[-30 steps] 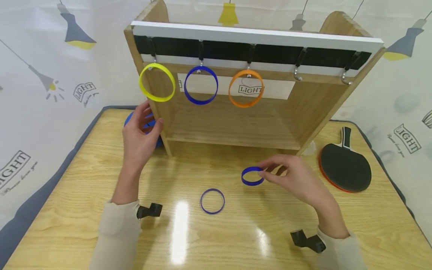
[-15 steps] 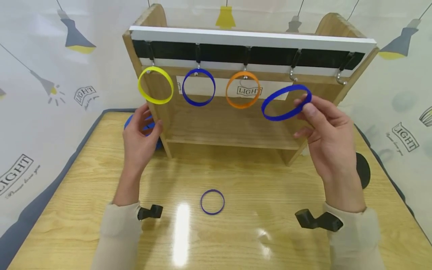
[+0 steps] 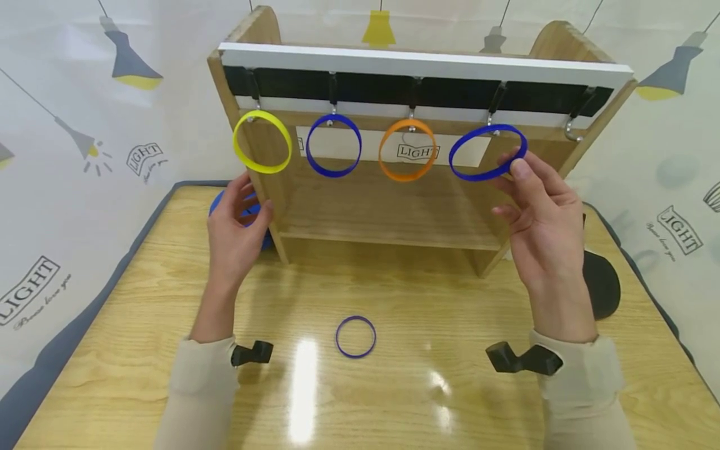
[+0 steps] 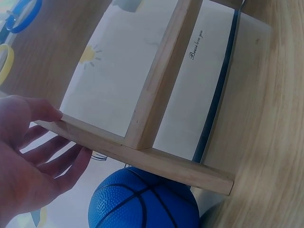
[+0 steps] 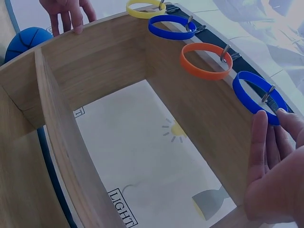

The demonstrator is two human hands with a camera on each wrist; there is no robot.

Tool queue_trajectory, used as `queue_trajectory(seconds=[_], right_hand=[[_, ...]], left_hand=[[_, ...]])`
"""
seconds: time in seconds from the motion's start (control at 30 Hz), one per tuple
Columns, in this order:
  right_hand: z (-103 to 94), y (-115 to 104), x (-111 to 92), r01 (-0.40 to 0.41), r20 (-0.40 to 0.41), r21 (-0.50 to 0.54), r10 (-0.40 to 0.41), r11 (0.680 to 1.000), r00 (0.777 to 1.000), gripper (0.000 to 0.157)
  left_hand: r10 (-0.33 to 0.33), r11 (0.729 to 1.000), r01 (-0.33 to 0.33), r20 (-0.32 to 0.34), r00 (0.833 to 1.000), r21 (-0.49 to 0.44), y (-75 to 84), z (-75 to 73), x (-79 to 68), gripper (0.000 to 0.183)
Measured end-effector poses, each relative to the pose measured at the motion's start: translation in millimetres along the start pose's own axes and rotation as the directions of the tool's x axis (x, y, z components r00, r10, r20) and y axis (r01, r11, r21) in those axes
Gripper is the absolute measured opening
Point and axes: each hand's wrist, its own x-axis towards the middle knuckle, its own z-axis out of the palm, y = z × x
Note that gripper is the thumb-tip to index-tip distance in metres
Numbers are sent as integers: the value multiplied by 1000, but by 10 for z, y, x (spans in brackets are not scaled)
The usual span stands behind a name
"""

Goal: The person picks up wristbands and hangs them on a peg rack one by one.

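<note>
My right hand (image 3: pixel 548 222) pinches a blue ring (image 3: pixel 475 177) by its right edge between thumb and fingers. That ring is tilted at the fourth hook (image 5: pixel 269 92), whose tip shows inside it in the right wrist view. A yellow ring (image 3: pixel 263 169), another blue ring (image 3: pixel 334 173) and an orange ring (image 3: pixel 406 177) hang on the first three hooks. My left hand (image 3: pixel 233 225) grips the left side panel of the wooden shelf (image 4: pixel 175 167), thumb on one face and fingers on the other. A thin blue ring (image 3: pixel 355 356) lies flat on the table.
A fifth hook (image 3: pixel 572 132) at the right end bears no ring. Behind the left panel sits a blue ball (image 4: pixel 142 202) with black seams. A black table tennis paddle (image 3: pixel 603 287) lies on the right, partly behind my right forearm. Printed fabric surrounds the wooden table (image 3: pixel 225 400).
My right hand has lifted the blue ring from low over the table up to the fourth hook, then slightly farther up and onto it. My left hand has stayed on the panel.
</note>
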Motion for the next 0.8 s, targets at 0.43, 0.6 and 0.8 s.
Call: queue_trajectory(seconds=[0.43, 0.6, 0.8], right_hand=[[-98, 95, -1, 5, -14, 27, -5, 1000, 1000, 31], [-150, 134, -28, -12, -25, 15, 12, 1000, 1000, 33], [-214, 173, -66, -20, -23, -3, 20, 1000, 1000, 31]], left_hand=[[3, 1000, -3, -5, 1000, 12, 161, 1, -25, 43], [-2, 1000, 2, -3, 1000, 10, 164, 2, -27, 43], [-9, 1000, 9, -2, 1000, 14, 165, 7, -28, 43]])
